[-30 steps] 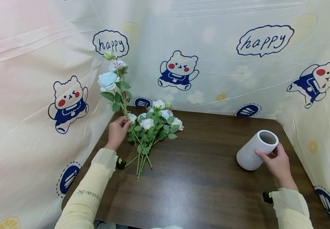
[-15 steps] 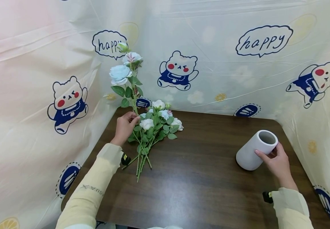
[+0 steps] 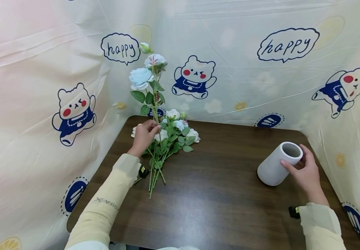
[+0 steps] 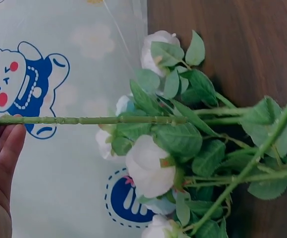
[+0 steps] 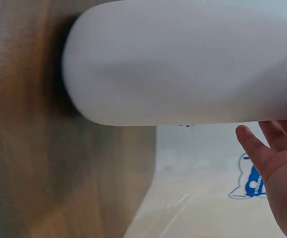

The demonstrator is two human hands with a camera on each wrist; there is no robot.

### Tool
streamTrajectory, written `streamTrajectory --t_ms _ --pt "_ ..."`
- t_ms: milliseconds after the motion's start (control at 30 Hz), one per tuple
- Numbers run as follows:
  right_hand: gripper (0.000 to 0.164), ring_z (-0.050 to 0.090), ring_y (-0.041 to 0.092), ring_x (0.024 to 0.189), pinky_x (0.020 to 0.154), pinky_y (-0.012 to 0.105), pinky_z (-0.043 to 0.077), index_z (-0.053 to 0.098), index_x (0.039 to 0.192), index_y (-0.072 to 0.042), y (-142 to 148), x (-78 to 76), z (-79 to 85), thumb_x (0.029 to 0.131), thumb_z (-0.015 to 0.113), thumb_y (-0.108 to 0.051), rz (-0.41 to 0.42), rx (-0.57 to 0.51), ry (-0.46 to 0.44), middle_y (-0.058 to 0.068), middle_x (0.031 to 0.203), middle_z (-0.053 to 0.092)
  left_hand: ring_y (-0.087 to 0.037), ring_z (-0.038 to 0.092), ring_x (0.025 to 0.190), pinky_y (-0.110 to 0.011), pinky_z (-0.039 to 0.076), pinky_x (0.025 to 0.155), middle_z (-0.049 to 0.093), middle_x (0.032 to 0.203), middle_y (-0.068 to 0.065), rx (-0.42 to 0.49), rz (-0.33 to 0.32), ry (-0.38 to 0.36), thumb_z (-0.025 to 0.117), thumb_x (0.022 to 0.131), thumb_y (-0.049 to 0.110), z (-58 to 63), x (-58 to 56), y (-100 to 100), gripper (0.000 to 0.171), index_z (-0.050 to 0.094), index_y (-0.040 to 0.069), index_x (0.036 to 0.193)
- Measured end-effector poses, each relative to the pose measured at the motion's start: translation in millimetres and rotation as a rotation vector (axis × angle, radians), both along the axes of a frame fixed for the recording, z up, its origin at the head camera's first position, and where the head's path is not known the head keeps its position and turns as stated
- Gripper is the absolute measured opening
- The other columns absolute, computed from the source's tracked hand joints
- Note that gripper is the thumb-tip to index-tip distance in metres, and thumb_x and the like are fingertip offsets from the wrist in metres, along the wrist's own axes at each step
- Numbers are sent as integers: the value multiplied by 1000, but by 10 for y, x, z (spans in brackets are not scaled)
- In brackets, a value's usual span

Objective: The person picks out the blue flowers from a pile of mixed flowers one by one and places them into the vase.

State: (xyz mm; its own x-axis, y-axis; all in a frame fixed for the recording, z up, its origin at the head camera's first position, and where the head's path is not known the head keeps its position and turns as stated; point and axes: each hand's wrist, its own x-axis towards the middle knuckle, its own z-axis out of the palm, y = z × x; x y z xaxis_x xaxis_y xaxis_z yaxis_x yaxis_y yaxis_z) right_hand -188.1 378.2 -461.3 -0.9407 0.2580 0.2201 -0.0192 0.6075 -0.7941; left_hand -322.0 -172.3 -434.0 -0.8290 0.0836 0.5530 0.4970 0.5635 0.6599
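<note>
My left hand (image 3: 143, 139) pinches the green stem of an artificial rose spray (image 3: 140, 79) with pale blue blooms and a bud, held upright above the table. In the left wrist view the lower stem (image 4: 93, 120) sticks out from the fingers, its cut end in front of the other flowers. Those white and pale blue roses (image 3: 162, 152) lie in a heap just below that hand, stems crossing toward the front. At the right, my right hand (image 3: 308, 175) grips a white cylindrical vase (image 3: 271, 170) near its rim, thumb in front and fingers behind. The vase stands on the table.
The dark brown wooden table (image 3: 204, 194) has rounded corners. A pale curtain (image 3: 236, 80) printed with bears and "happy" bubbles hangs close behind it and along both sides.
My left hand has moved right with the rose spray, from the heap's left side to over its blooms. The right hand has shifted slightly at the vase's rim; the vase stays in place.
</note>
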Motion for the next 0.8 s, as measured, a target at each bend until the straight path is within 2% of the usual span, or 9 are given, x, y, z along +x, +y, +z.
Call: streamTrajectory --t_ms 100,167,400,567,800 --pt "89 37 35 131 107 26 34 16 156 -15 -11 1 85 89 73 -26 14 -6 9 22 151 32 -20 68 68 -37 55 63 71 80 -10 2 -5 13 70 91 12 26 -11 48 9 66 5 87" --pt "89 35 34 134 111 31 30 16 156 -16 -21 -2 138 89 73 -26 23 -9 21 19 153 31 -20 67 69 -38 54 63 71 80 -9 5 -10 7 70 91 11 48 -15 83 8 66 5 87" --pt "89 31 23 140 112 25 23 18 156 -20 -68 -32 296 87 75 -21 44 -1 96 13 154 33 -20 68 72 -37 56 67 71 83 -10 32 -32 2 69 91 12 143 -17 212 8 68 4 90" --pt "89 29 17 141 115 29 18 22 155 -26 -134 -59 400 85 77 -21 52 24 149 10 153 35 -20 69 72 -34 56 68 71 83 -10 57 -59 -19 69 92 15 188 -14 292 11 69 4 91" --pt "86 34 11 137 114 30 22 31 152 -23 -296 -120 519 82 79 -13 102 37 248 10 149 41 -22 68 70 -33 55 65 70 81 -9 90 -99 -38 68 92 15 215 2 405 11 68 4 89"
